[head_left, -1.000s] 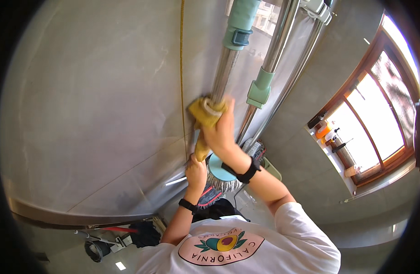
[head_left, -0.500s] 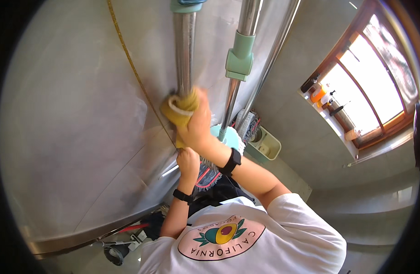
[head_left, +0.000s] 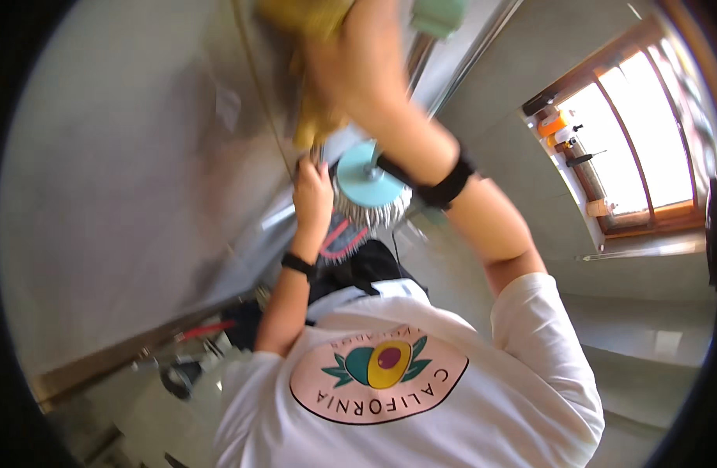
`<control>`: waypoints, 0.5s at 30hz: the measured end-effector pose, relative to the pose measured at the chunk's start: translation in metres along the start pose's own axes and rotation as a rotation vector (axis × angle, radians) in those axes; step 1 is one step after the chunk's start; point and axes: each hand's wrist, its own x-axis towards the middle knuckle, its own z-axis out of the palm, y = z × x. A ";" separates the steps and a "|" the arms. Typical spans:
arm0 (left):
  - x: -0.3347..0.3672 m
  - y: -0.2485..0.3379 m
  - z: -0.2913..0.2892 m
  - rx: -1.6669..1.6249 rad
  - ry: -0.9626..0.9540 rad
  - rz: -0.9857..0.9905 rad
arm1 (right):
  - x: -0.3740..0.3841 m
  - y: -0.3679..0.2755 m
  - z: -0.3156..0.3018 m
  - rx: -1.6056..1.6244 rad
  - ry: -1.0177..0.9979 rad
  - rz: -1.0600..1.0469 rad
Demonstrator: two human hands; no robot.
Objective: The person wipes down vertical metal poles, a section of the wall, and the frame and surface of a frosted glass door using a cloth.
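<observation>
This looks like a bathroom or shower room in a home. A large pale, smooth wall (head_left: 124, 195) fills most of the view, with metal pipes (head_left: 460, 54) running along it. To the right of that wall sits a wooden-framed window (head_left: 639, 148) letting in bright daylight. On the sill below the window stand small bottles (head_left: 561, 129), one of them orange, of the toiletry kind. Grey tiled surfaces (head_left: 647, 327) lie beneath the window.

Open wall (head_left: 124, 195) lies left of the left hand (head_left: 313, 191). To its right, the round brush head (head_left: 371, 187) and the right forearm (head_left: 421, 148) block passage. A pole (head_left: 483, 39) crosses the upper area.
</observation>
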 end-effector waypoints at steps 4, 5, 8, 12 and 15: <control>0.000 -0.009 0.004 -0.042 0.103 0.075 | 0.034 -0.024 -0.010 0.467 0.099 -0.264; -0.002 -0.011 0.004 -0.042 0.086 0.046 | 0.028 -0.024 -0.001 0.364 0.199 -0.237; 0.003 0.000 0.009 -0.067 0.127 0.086 | 0.041 0.027 0.017 0.020 0.461 -0.697; 0.008 -0.008 0.005 -0.079 0.223 0.137 | -0.020 0.047 0.052 -0.038 0.412 -0.403; 0.007 -0.014 0.011 -0.038 0.123 0.145 | -0.097 0.090 0.083 -0.113 0.208 -0.195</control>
